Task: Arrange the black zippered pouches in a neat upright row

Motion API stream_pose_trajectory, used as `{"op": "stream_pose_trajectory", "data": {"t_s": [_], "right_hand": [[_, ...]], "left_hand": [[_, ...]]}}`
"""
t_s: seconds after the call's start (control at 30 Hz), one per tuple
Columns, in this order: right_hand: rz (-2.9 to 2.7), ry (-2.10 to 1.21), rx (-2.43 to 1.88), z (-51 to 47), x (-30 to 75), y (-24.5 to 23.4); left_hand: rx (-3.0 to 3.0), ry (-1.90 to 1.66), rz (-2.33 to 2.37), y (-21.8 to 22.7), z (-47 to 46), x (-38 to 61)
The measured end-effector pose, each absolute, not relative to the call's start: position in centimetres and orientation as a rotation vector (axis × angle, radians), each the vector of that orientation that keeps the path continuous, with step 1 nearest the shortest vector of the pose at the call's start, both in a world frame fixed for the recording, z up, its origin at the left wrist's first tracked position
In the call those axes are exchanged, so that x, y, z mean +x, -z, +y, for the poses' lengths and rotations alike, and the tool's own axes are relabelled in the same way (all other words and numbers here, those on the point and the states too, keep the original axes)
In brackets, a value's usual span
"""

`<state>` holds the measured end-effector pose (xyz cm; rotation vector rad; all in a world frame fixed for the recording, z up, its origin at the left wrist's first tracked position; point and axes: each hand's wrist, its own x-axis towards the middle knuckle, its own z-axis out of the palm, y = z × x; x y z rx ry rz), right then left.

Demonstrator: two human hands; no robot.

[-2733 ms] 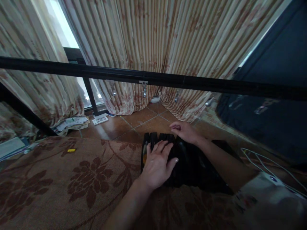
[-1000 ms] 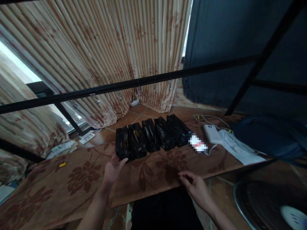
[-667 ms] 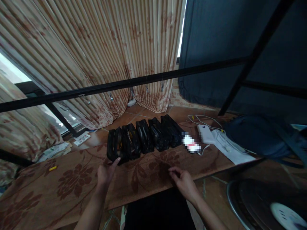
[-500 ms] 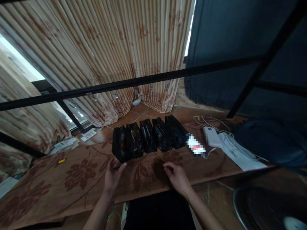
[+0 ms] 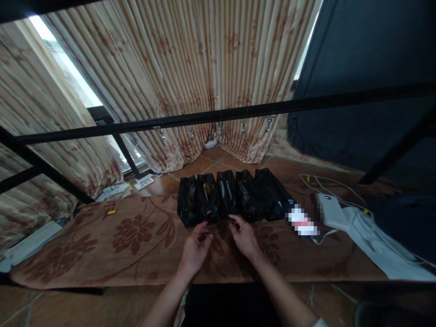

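Several black pouches (image 5: 231, 196) stand side by side in a row on a brown flower-patterned cloth (image 5: 129, 240) that covers a low table. My left hand (image 5: 196, 247) rests on the cloth just in front of the row's left end, fingers loosely curled and apart, holding nothing. My right hand (image 5: 244, 235) lies close beside it, its fingertips touching the near edge of the middle pouches, fingers stretched out.
A white power bank (image 5: 329, 210) with white cables (image 5: 327, 184) lies right of the pouches, on a white sheet (image 5: 381, 254). A black metal bar (image 5: 218, 117) crosses above the table. Striped curtains (image 5: 190, 72) hang behind; papers (image 5: 112, 190) lie on the tiled floor. A small yellow object (image 5: 111, 211) sits on the cloth.
Both hands have moved forward and together, from apart on the cloth to just before the pouches. The view has shifted right, so the row now sits centred.
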<state>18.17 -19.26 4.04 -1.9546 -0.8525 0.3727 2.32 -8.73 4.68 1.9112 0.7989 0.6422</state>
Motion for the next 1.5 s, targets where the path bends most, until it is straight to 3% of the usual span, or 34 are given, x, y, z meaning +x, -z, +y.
{"op": "stream_pose_trajectory", "data": {"t_s": [0.43,0.67,1.0,1.5], "right_hand": [[-0.866,-0.288,-2.01,-18.4,18.0,-4.6],[-0.893,-0.227,-2.128,-18.8,17.8,-7.6],[-0.868,-0.383,-2.346,-16.1,17.8,-10.1],[-0.876,-0.562,-2.147,-16.3,18.7,-8.5]], "left_hand": [[1.975,-0.491,0.718,-5.9,-8.9,5.4],[1.939,-0.421,0.712,-6.4,-8.6,6.3],[1.753,-0.407,0.688,-7.2,-8.4,7.1],[1.595,-0.5,0.677,-6.9,-7.6,7.5]]}}
